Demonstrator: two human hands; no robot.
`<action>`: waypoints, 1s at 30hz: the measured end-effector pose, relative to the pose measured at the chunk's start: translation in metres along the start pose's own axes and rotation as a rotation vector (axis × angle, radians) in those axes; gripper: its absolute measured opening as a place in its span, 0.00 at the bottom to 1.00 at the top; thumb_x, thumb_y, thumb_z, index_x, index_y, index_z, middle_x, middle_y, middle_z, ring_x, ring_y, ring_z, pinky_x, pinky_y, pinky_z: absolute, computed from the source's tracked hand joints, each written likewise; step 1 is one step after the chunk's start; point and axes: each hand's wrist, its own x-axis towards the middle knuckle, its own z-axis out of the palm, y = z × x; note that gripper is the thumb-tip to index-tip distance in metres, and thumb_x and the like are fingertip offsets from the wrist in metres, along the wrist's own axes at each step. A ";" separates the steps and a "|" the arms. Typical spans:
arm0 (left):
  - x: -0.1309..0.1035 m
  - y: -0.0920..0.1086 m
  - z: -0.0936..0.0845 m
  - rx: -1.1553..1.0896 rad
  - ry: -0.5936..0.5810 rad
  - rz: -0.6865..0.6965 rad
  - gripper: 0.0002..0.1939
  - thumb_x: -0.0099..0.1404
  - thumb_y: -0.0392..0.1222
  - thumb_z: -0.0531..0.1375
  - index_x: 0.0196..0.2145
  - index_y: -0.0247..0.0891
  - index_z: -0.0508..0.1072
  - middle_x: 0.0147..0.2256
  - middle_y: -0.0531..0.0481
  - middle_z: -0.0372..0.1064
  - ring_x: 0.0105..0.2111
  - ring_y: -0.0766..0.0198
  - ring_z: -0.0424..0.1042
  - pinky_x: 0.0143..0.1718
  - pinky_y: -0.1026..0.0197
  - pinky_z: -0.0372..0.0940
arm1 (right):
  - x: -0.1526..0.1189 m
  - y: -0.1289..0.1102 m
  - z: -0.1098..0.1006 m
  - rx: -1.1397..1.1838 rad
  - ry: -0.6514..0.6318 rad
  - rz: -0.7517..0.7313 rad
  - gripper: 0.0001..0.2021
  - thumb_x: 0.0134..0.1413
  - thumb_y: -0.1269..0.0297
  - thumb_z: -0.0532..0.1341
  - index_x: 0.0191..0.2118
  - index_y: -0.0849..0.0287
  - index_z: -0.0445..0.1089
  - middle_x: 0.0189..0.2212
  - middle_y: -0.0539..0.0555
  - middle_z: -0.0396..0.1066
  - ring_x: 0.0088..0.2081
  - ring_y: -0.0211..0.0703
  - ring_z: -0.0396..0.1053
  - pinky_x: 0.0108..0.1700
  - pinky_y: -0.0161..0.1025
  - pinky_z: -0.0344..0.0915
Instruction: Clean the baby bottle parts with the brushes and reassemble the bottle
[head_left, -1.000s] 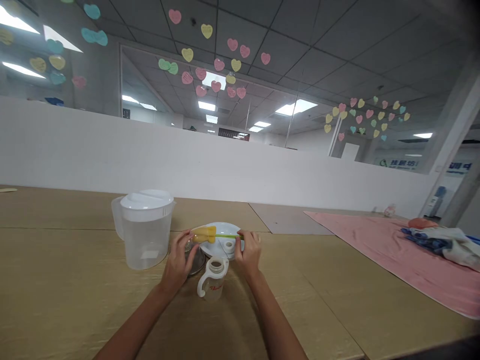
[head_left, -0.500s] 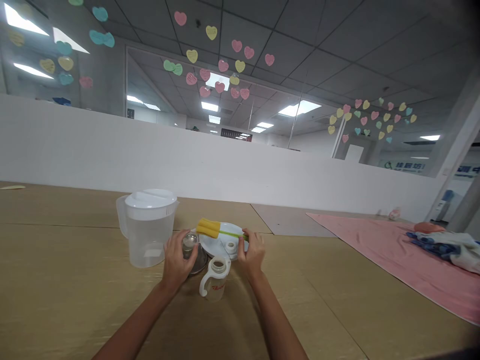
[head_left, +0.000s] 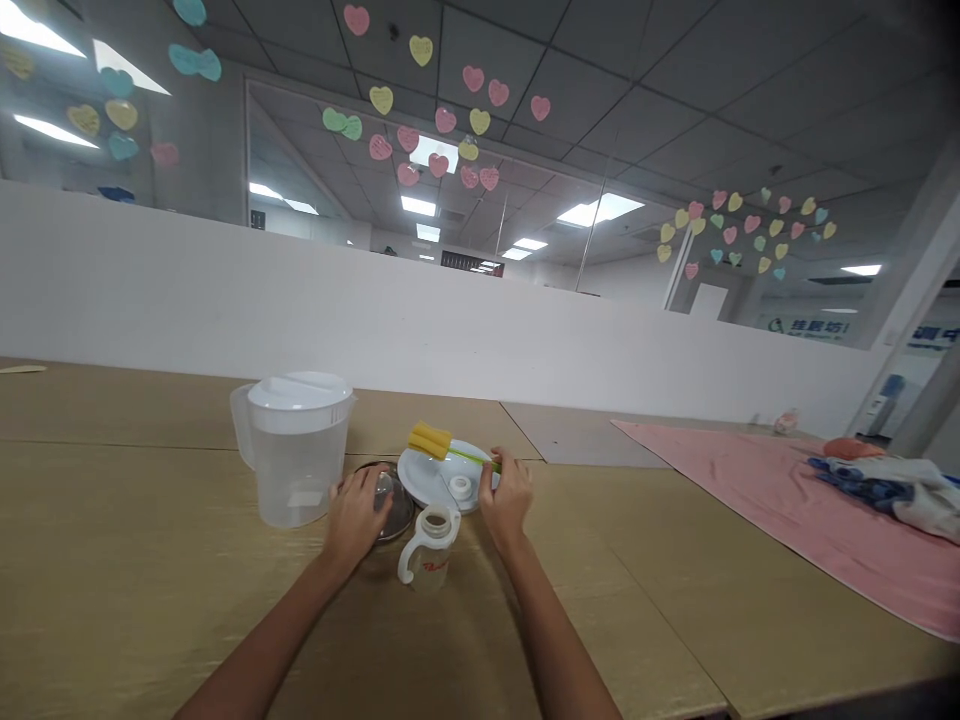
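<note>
My right hand (head_left: 508, 495) is closed on the thin green handle of a sponge brush (head_left: 429, 441). The brush's yellow sponge head points left above a white plate (head_left: 420, 478). On the plate lies a small white ring-shaped cap (head_left: 460, 487). My left hand (head_left: 355, 508) curls round a clear rounded vessel (head_left: 385, 486) at a dark metal bowl (head_left: 399, 515); the fingers partly hide both. Between my wrists stands an uncapped clear bottle (head_left: 430, 570) with a white collar, a curved white handle and red lettering.
A lidded translucent pitcher (head_left: 300, 460) stands left of my left hand. On the right, a pink cloth (head_left: 757, 490) covers part of the table, with folded fabric (head_left: 870, 485) on it. A low white wall (head_left: 450, 340) runs behind the table.
My left hand has lowered the clear vessel down toward the metal bowl. The brush's sponge head has swung right and up, away from the vessel.
</note>
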 end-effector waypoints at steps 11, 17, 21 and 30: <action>0.001 -0.006 0.006 -0.119 -0.157 0.003 0.18 0.59 0.34 0.51 0.48 0.37 0.64 0.49 0.44 0.65 0.50 0.56 0.63 0.52 0.51 0.56 | 0.001 0.000 0.000 -0.049 -0.015 0.039 0.10 0.54 0.70 0.51 0.38 0.61 0.68 0.32 0.53 0.72 0.35 0.43 0.64 0.40 0.38 0.51; 0.000 -0.008 0.010 -0.204 -0.167 -0.033 0.17 0.59 0.35 0.50 0.48 0.37 0.63 0.49 0.42 0.59 0.46 0.56 0.66 0.48 0.53 0.61 | 0.001 0.003 0.002 -0.093 -0.031 0.067 0.09 0.53 0.71 0.51 0.33 0.60 0.68 0.30 0.51 0.73 0.33 0.42 0.63 0.39 0.38 0.49; 0.000 -0.003 0.005 -0.208 -0.184 -0.083 0.12 0.59 0.37 0.51 0.42 0.37 0.64 0.44 0.44 0.59 0.42 0.58 0.68 0.43 0.56 0.64 | 0.001 0.003 0.003 -0.096 -0.024 0.066 0.08 0.53 0.72 0.52 0.32 0.59 0.69 0.29 0.51 0.73 0.33 0.42 0.63 0.38 0.37 0.48; 0.000 -0.004 0.004 -0.153 -0.249 0.019 0.07 0.61 0.36 0.50 0.35 0.36 0.66 0.46 0.42 0.62 0.43 0.58 0.68 0.45 0.55 0.63 | 0.001 0.008 0.005 -0.199 -0.044 0.150 0.11 0.55 0.72 0.50 0.33 0.59 0.70 0.29 0.52 0.72 0.33 0.43 0.62 0.37 0.38 0.46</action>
